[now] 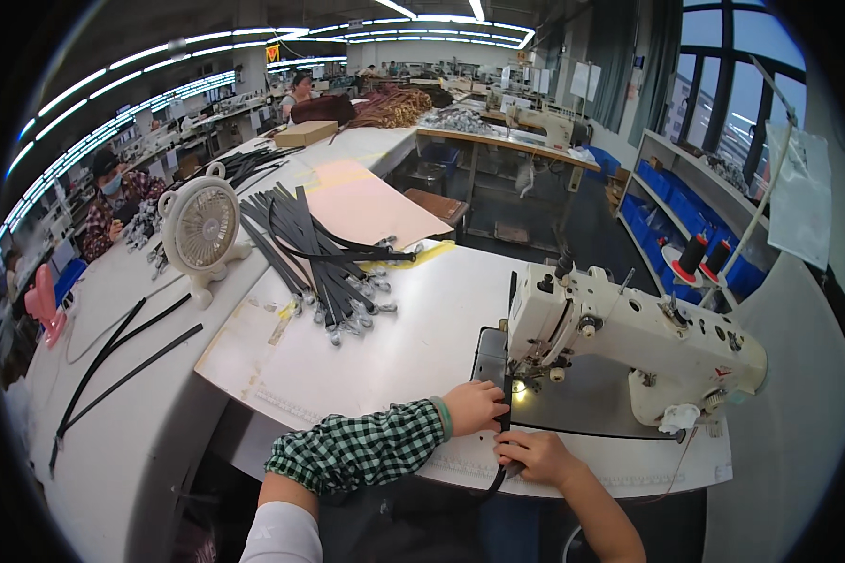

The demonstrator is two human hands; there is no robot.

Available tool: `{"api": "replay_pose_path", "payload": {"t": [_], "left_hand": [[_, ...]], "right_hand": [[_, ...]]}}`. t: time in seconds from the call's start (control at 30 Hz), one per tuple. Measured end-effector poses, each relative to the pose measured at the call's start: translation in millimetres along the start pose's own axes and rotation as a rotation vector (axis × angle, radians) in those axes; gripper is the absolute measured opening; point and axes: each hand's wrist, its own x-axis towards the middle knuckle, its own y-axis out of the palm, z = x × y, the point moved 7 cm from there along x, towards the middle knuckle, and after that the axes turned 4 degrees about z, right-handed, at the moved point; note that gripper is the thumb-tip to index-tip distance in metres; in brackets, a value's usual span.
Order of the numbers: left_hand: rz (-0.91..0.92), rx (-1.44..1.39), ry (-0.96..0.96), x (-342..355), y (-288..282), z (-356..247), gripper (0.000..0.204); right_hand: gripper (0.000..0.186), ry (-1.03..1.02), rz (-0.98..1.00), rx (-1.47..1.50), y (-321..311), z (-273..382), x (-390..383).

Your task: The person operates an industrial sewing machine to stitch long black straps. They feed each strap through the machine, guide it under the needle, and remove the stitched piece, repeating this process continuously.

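Observation:
A narrow black strap point(505, 421) lies lengthwise beside the lit needle area of a white sewing machine point(629, 328). My left hand point(474, 408), below a green-and-black checked sleeve cover, is closed on the strap just left of the needle area. Nearer to me, my right hand point(540, 457) pinches the same strap between thumb and fingers. The strap's tail hangs in a curve over the table's front edge. Fingers partly hide the strap where each hand grips it.
Left of the machine lies a pile of black straps point(314, 249) with shiny wrapped ends. A white fan point(202, 225) stands farther left, near several loose straps. Two dark thread spools point(693, 253) are behind the machine. Blue bins point(667, 202) fill shelves at right. Other people sit far left.

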Motion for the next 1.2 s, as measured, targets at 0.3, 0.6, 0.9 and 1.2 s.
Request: {"api": "replay_pose_path", "payload": {"t": [0.3, 0.6, 0.9, 1.2], "left_hand": [[-0.17, -0.1, 0.012, -2, 0, 16, 0.039], [-0.232, -0.112, 0.064, -4, -6, 15, 0.031], [-0.241, -0.086, 0.084, -3, -3, 13, 0.03], [-0.174, -0.158, -0.029, -1, -3, 19, 0.041]], "right_hand": [[0.02, 0.035, -0.032, -0.007, -1, -1, -1], [0.02, 0.021, -0.052, 0.012, -4, -1, 3], [0.016, 0.018, -0.034, 0.006, -5, 0, 4], [0.018, 0.008, -0.056, 0.006, -4, -1, 2]]}}
